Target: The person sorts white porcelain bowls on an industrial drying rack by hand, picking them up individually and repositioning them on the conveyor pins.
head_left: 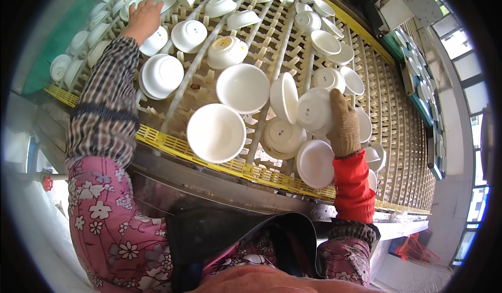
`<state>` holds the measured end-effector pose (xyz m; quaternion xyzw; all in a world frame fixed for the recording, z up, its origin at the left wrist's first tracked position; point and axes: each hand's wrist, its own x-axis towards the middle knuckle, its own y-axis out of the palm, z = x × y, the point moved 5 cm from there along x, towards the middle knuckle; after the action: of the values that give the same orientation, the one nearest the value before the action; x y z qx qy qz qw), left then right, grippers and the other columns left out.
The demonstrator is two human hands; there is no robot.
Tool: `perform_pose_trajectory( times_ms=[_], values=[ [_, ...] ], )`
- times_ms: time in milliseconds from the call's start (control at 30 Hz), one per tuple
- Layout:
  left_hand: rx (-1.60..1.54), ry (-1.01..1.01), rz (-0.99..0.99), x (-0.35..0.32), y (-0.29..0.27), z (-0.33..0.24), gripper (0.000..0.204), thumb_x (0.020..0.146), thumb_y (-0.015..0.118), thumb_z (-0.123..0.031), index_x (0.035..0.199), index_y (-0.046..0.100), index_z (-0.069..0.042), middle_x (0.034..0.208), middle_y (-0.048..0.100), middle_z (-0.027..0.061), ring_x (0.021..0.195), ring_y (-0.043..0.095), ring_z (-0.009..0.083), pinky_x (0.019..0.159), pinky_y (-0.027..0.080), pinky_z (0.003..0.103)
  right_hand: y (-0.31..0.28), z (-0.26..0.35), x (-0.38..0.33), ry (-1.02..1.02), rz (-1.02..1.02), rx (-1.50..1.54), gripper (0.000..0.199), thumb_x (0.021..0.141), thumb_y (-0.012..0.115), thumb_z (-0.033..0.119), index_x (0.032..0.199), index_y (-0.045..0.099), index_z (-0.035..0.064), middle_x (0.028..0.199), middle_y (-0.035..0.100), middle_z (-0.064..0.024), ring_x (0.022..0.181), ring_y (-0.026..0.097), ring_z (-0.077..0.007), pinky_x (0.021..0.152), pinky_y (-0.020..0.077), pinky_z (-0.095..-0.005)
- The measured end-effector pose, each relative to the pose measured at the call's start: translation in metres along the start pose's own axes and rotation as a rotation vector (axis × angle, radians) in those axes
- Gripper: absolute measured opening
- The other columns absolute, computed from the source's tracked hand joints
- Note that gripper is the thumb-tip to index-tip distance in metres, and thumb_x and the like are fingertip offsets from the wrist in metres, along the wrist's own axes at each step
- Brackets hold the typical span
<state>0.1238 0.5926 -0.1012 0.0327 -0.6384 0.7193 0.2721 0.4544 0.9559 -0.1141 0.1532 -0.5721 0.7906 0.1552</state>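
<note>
- Head view, upper left of the frame: the bare left hand (142, 19) lies flat, fingers spread, on an upturned white bowl (155, 41) at the far side of the cream slatted rack (272, 47); it presses down on the bowl rather than closing round it.
- Right of centre: the right hand (344, 123), in a tan knitted glove with a red sleeve (353, 186) below it, is closed on the rim of a white bowl held on edge (315, 110), which leans against another tilted bowl (284, 97).
- Centre: two open bowls (216, 132) (243, 88) sit mouth-up on the rack.
- Lower centre: the yellow rack edge (172, 144) runs across, above a floral apron (110, 225).
</note>
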Motion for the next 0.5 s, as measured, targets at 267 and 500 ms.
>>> perform_pose_trajectory(
  times_ms=[267,500],
  values=[
    [-0.389,0.412,0.088,-0.071,-0.051,-0.058,0.049,0.082,0.065,-0.014,0.128,0.052,-0.006,0.127,0.051,0.0138,0.119,0.047,0.0309,0.102,0.034,0.043,-0.027,0.048,0.079,0.235,-0.154,0.745,0.041,0.094,0.059,0.027,0.122,0.051,-0.0016,0.116,0.061,-0.0194,0.097,0.065,-0.0289,0.083,0.0533,-0.0389],
    [-0.438,0.446,0.043,-0.077,-0.027,-0.065,0.052,0.083,0.065,-0.025,0.13,0.051,-0.005,0.131,0.049,0.0127,0.123,0.044,0.0295,0.103,0.035,0.043,0.051,0.047,0.094,0.411,0.225,0.775,0.049,0.089,0.062,0.036,0.12,0.055,-0.0006,0.11,0.063,-0.0154,0.095,0.064,-0.025,0.082,0.0526,-0.035]
  ],
)
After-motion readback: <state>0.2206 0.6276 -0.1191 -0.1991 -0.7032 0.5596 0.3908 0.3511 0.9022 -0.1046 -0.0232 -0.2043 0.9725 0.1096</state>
